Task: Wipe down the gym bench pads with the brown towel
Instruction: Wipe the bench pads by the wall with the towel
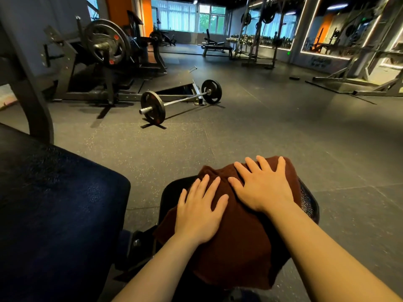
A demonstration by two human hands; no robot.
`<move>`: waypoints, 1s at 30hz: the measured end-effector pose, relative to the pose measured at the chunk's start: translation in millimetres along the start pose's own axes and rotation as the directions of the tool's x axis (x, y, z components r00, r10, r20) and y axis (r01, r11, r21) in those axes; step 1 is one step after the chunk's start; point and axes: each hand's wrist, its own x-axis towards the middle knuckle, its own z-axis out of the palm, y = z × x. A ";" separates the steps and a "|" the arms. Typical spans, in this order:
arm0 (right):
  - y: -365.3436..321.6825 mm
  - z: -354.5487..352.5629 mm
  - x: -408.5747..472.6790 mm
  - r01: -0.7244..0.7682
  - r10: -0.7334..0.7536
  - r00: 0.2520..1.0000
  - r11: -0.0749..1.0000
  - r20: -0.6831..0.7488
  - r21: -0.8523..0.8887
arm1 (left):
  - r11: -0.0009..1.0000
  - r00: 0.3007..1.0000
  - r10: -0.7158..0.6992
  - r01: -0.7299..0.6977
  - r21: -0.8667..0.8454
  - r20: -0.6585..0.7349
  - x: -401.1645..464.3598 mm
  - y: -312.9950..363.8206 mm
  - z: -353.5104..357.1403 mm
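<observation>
Filling the frame's 8 o'clock corner is a large dark blue pad (54, 203). Right of it, at 6 o'clock, the brown towel (237, 243) drapes over a smaller black seat pad (309, 203). Left hand (199, 212) lies flat on the cloth, fingers straight and spread; right hand (262, 186) presses likewise at its 1 o'clock. A barbell (181, 101) rests on the floor at 11 o'clock.

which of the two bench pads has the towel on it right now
The smaller black pad on the right, where both hands press the brown towel flat. The larger dark blue pad on the left is bare.
</observation>
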 end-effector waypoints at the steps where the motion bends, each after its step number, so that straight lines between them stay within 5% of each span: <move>1: 0.0 0.0 0.9 0.000 0.000 1.000 1.000 -0.004 0.001 | 1.000 1.000 0.000 0.000 -0.007 -0.005 1.3 -0.7 -0.6; 8: 5.5 -5.9 -2.0 0.071 -0.068 0.992 0.997 0.110 -0.019 | 1.000 1.000 -0.006 0.006 0.000 -0.003 -1.6 0.9 -1.3; 18: 44.5 -23.3 23.4 0.442 -0.438 0.880 0.897 0.186 0.021 | 0.998 0.998 0.022 -0.025 -0.053 -0.055 -1.7 -3.7 2.1; 30: 30.1 -15.5 54.6 0.373 -0.388 0.889 0.922 0.242 0.107 | 0.993 0.999 0.034 -0.031 -0.117 0.027 1.6 -3.4 -2.3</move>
